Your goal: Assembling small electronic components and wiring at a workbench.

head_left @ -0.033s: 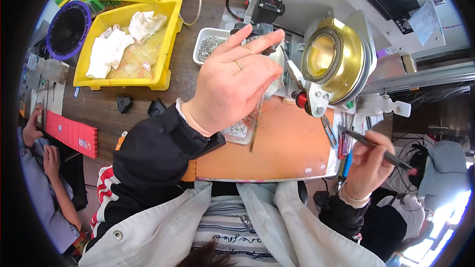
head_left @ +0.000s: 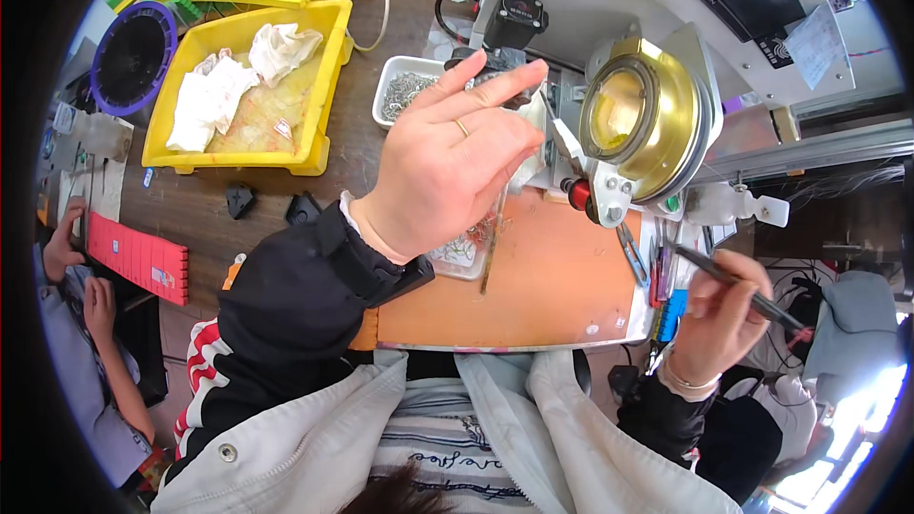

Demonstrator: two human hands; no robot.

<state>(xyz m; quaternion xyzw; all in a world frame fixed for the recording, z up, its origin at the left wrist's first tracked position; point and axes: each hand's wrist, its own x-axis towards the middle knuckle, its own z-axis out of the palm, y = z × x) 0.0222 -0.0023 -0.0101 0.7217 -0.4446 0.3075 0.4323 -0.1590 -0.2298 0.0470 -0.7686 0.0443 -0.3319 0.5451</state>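
My left hand (head_left: 443, 157), wearing a thin ring, hovers over the work board beside the machine's gold-coloured round lens housing (head_left: 624, 114). Two of its fingers stretch out. The others curl towards the thumb in a pinch, and what they hold is hidden behind the hand. A pale piece (head_left: 529, 157) shows just past the curled fingers. Off the right front corner of the board, my right hand (head_left: 721, 314) is closed round a slim black pen-shaped tool (head_left: 716, 271), its narrow tip pointing up and left.
A white tray (head_left: 386, 90) of small metal pieces stands behind my left hand; a clear tray (head_left: 464, 271) lies below it. Blue tweezers (head_left: 632, 255) rest on the orange board (head_left: 533, 305). Left are a yellow bin (head_left: 328, 86) with cloths and another person's hands (head_left: 65, 246).
My right hand has shifted slightly to the right with the black tool. The left hand stays in place.
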